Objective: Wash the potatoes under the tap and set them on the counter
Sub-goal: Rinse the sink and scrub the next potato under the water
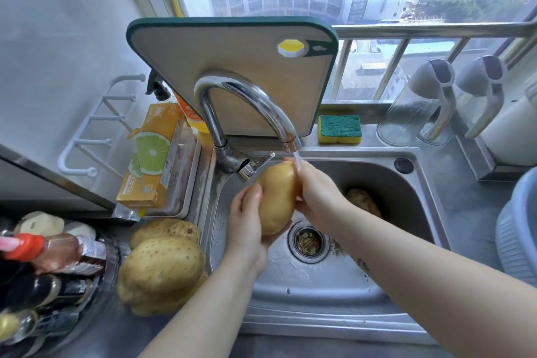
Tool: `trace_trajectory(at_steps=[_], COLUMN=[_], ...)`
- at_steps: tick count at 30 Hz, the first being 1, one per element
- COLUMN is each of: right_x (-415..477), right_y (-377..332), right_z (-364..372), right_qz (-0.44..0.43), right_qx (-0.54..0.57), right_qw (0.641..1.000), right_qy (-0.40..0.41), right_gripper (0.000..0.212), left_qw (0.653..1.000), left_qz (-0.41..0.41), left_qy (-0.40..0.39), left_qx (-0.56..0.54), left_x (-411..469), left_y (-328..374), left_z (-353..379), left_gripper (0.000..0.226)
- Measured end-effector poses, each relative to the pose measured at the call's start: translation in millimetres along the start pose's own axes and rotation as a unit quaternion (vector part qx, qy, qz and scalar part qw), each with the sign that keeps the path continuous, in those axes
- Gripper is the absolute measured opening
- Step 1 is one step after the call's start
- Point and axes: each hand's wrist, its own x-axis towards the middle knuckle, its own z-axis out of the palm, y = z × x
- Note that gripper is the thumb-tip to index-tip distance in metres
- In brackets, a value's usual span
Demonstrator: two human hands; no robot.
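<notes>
A wet yellow potato is held upright over the steel sink, under the running chrome tap. My left hand cups it from below and the left. My right hand grips its upper right side, where the water stream lands. Another potato, dirtier, lies in the sink basin behind my right forearm. On the counter left of the sink rest three potatoes, with a large one in front, one behind it and a third partly hidden under the pile.
A cutting board leans against the window behind the tap. A sponge sits on the back ledge. An orange box lies in a tray at left. Bottles crowd the near left. A grey tub stands at right.
</notes>
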Motion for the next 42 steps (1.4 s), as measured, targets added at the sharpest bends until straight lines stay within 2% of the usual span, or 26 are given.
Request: trace_trajectory(at_steps=[2,4,6,8,11,13,16,18,22,27,33,37,39,42], right_x=[-5.0,-5.5,-4.2,-1.9,2.8,4.0,3.4,2.9,-3.4,-12.0,-15.2,-16.9,-18.0,-20.3], right_y=[2.9,1.3,-3.6,-7.8,-8.3,-7.5,-8.8,-9.7,-12.2,-6.7,-3.5,-7.3,-9.9,-12.2], right_z=[-8.3,-18.8,-24.3,-25.7,-25.4,-28.2,-36.7,-45.9,-65.4,-76.8,-60.5,-58.3,-61.2,-64.7], right_qz=[-0.074,-0.088,-0.073,-0.055,0.039,0.117,0.181,0.201,0.202,0.195,0.195,0.193,0.195,0.202], right_qx=[-0.098,-0.122,-0.099,-0.085,-0.068,0.004,0.116,0.128,0.101,0.08,0.072,0.092,0.086,0.026], right_qw=[0.988,0.98,0.986,0.993,0.996,0.99,0.973,0.968,0.971,0.974,0.976,0.975,0.975,0.978], right_qy=[-0.091,-0.128,-0.116,-0.068,0.037,0.079,0.086,0.082,0.081,0.085,0.064,0.059,0.061,0.045], right_gripper=[0.009,0.02,0.014,0.012,0.019,0.026,0.031,0.037,0.041,0.039,0.037,0.034,0.034,0.051], left_qw=[0.99,0.972,0.958,0.954,0.969,0.981,0.992,0.994,0.992,0.981,0.977,0.962,0.964,0.98], left_qz=[-0.134,-0.225,-0.275,-0.283,-0.232,-0.177,-0.113,-0.092,-0.071,-0.018,0.08,0.113,0.099,0.053], left_qy=[-0.02,-0.043,-0.075,-0.091,-0.076,-0.053,-0.033,-0.039,-0.099,-0.181,-0.165,-0.154,-0.157,-0.145], left_qx=[-0.048,-0.056,-0.032,-0.022,-0.048,-0.058,-0.046,-0.053,-0.034,0.062,0.112,0.194,0.193,0.128], left_x=[-1.7,-2.6,-3.7,-2.8,3.1,8.2,16.6,16.7,6.0,-1.8,-2.5,6.0,10.9,17.4], left_y=[11.7,19.5,22.1,21.1,21.1,20.4,15.6,14.7,14.2,11.9,19.8,25.7,27.9,29.9], left_z=[-2.1,-3.0,1.0,6.4,16.5,24.7,35.3,44.2,56.3,54.1,48.6,67.0,73.1,75.8], left_gripper=[0.032,0.038,0.039,0.039,0.04,0.038,0.043,0.045,0.039,0.035,0.026,0.027,0.027,0.027])
